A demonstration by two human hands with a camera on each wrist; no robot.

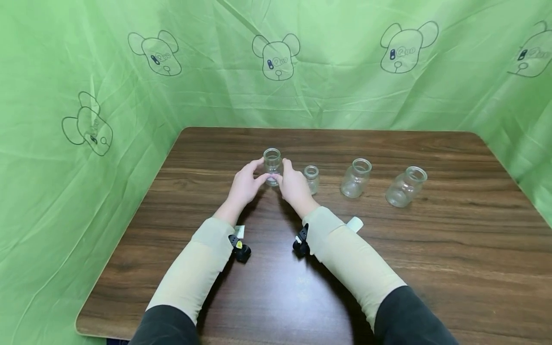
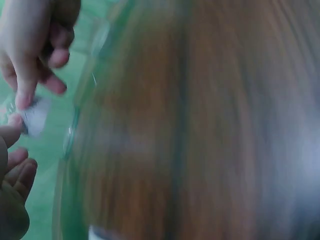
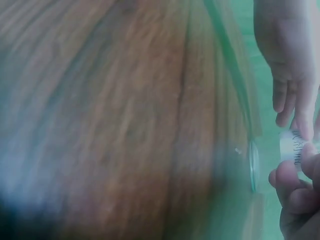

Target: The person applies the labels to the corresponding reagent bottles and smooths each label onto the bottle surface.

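Observation:
Upright at the back middle of the table stands a clear glass jar (image 1: 272, 157), its rim open at the top. From its left side my left hand (image 1: 245, 184) holds it, and my right hand (image 1: 295, 184) holds it from the right. Both thumbs meet low on the front of the jar, at a small white label (image 3: 290, 149) with dark lettering, which the fingers partly cover. In the left wrist view the same label (image 2: 37, 119) shows between the two thumbs. Just right of my right hand, a smaller glass jar (image 1: 312, 178) is partly hidden by it.
Two more clear jars, one (image 1: 355, 178) nearer and another (image 1: 406, 187) farther right, stand on the brown wooden table (image 1: 267, 287). Green cloth (image 1: 336, 96) with printed animal heads hangs behind and beside it. A white tab (image 1: 355, 224) shows by my right sleeve.

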